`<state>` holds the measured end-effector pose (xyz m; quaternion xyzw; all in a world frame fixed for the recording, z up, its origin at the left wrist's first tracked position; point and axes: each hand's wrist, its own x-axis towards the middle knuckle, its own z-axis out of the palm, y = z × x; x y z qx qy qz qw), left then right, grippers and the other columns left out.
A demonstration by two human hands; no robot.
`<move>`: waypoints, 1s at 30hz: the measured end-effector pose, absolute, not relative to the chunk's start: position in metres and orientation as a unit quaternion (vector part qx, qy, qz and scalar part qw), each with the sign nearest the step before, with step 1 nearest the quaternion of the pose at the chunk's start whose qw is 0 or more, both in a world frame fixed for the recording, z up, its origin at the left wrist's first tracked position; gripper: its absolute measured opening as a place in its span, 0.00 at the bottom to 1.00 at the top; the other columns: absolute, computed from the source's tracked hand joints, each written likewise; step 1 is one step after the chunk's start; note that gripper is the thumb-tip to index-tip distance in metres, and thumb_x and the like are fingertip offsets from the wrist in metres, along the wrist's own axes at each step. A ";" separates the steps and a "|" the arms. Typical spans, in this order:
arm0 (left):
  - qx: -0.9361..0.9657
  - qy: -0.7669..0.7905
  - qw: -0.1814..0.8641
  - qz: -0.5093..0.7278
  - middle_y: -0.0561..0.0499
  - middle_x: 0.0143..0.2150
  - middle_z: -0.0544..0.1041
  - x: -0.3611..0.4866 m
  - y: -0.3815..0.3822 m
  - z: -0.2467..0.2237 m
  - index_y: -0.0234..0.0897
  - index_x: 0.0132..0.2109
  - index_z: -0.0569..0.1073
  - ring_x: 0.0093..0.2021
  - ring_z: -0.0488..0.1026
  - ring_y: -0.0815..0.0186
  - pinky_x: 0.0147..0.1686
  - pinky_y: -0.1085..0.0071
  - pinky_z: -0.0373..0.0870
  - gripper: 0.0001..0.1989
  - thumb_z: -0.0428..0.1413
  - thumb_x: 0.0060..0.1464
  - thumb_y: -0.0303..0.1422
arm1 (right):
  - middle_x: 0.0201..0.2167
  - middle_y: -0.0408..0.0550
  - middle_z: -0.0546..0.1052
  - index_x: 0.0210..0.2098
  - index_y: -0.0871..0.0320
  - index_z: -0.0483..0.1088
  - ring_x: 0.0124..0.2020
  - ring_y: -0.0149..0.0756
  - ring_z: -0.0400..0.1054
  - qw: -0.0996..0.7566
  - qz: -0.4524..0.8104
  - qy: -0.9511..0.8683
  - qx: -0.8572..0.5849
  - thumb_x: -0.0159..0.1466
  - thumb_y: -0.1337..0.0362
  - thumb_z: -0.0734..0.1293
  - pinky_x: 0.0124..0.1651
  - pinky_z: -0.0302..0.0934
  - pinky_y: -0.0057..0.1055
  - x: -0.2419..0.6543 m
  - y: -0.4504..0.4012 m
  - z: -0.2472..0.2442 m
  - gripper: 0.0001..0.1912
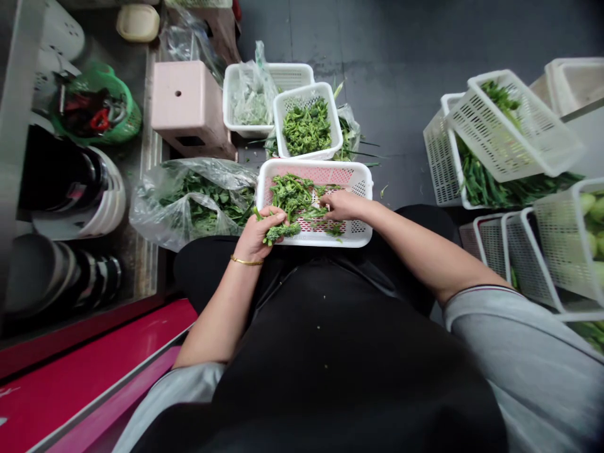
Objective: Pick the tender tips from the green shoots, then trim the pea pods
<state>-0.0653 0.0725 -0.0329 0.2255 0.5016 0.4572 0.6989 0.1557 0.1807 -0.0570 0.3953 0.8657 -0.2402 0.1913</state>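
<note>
My left hand [263, 233] is closed around a few green broccolini stems [282, 233], their heads sticking out to the right. It rests at the left front corner of a white perforated basket [315, 165] in front of my lap. Inside this basket lies a loose heap of broccolini [291, 192], with small leafy bits scattered to its right. My right hand [342, 205] reaches into the basket, fingers bent down at the greens; whether they grip a piece I cannot make out. Just beyond stands a smaller white basket [279, 126] filled with broccolini heads.
A clear plastic bag of leafy greens [198, 195] lies left of the basket, below a pink stool [177, 94]. Behind is another white basket [295, 72] holding bagged greens. Stacked vegetable baskets [500, 138] stand at right. Shelves at left hold a green basket [134, 119] and pans [38, 270].
</note>
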 end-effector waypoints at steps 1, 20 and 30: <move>0.221 0.501 0.698 0.461 0.53 0.24 0.72 -0.067 0.072 -0.033 0.33 0.29 0.70 0.20 0.64 0.74 0.14 0.79 0.59 0.11 0.64 0.41 0.33 | 0.42 0.54 0.76 0.53 0.60 0.67 0.41 0.42 0.69 0.190 -0.260 0.864 0.387 0.57 0.58 0.68 0.40 0.59 0.33 0.162 0.183 -0.051 0.25; 0.251 0.509 0.684 0.458 0.53 0.25 0.73 -0.069 0.063 -0.028 0.34 0.31 0.70 0.20 0.65 0.74 0.15 0.80 0.59 0.12 0.64 0.41 0.33 | 0.42 0.54 0.75 0.50 0.56 0.68 0.36 0.38 0.68 0.173 -0.179 0.900 0.359 0.61 0.65 0.60 0.32 0.50 0.29 0.159 0.158 -0.050 0.18; 0.251 0.514 0.689 0.445 0.53 0.24 0.72 -0.062 0.069 -0.023 0.34 0.31 0.69 0.19 0.65 0.74 0.15 0.79 0.58 0.13 0.64 0.39 0.34 | 0.40 0.57 0.76 0.39 0.62 0.74 0.37 0.40 0.69 0.153 -0.176 0.905 0.357 0.61 0.65 0.59 0.32 0.51 0.29 0.143 0.159 -0.067 0.14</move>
